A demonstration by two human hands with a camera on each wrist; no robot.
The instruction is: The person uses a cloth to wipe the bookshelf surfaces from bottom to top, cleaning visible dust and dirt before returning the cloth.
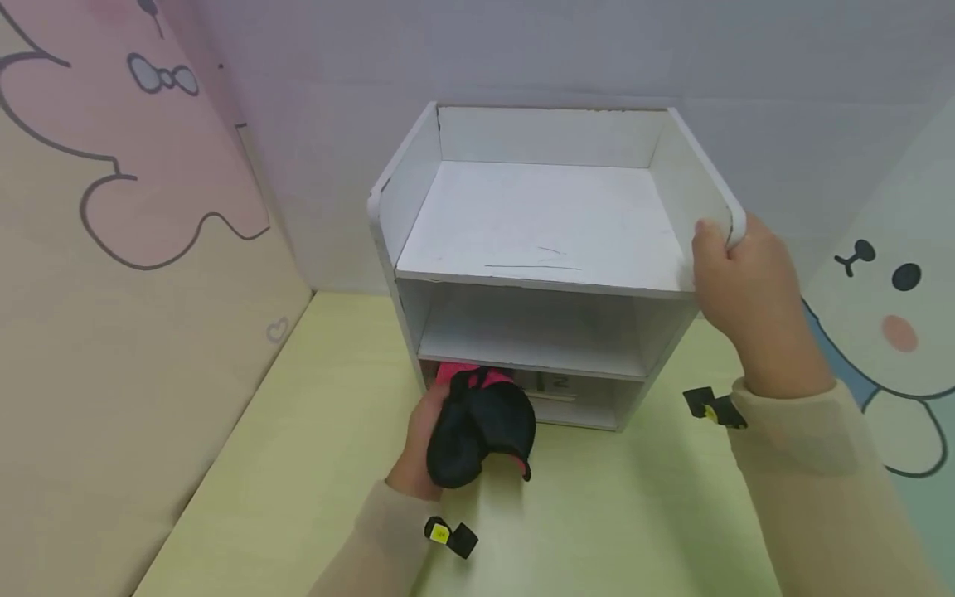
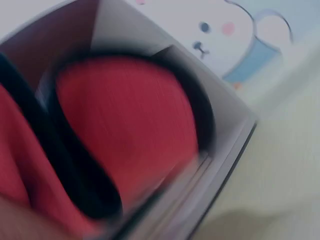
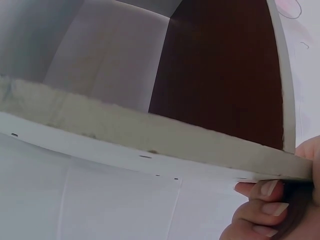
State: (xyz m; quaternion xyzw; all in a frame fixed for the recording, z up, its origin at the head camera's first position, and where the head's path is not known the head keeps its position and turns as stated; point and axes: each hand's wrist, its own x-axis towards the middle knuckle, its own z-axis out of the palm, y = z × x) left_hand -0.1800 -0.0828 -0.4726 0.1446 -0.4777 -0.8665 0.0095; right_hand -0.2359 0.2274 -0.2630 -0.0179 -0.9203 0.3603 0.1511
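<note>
A soft black and red item (image 1: 501, 419) with rounded black lobes hangs at the front of the bottom compartment of a white shelf unit (image 1: 515, 283). Its exact kind is not clear. My left hand (image 1: 420, 435) grips its left side, the fingers partly hidden behind it. Blurred in the left wrist view, the item's red face (image 2: 130, 120) has a black border. At the upper right, my right hand (image 1: 749, 290) holds the front end of the unit's side panel. In the right wrist view, curled fingers (image 3: 265, 207) lie against the panel.
Flat white things, perhaps books or boxes (image 1: 552, 385), lie in the bottom compartment. The unit stands on a pale yellow-green table (image 1: 328, 398), close to a back wall (image 1: 328, 149). Cartoon-printed walls (image 1: 127, 332) rise on both sides.
</note>
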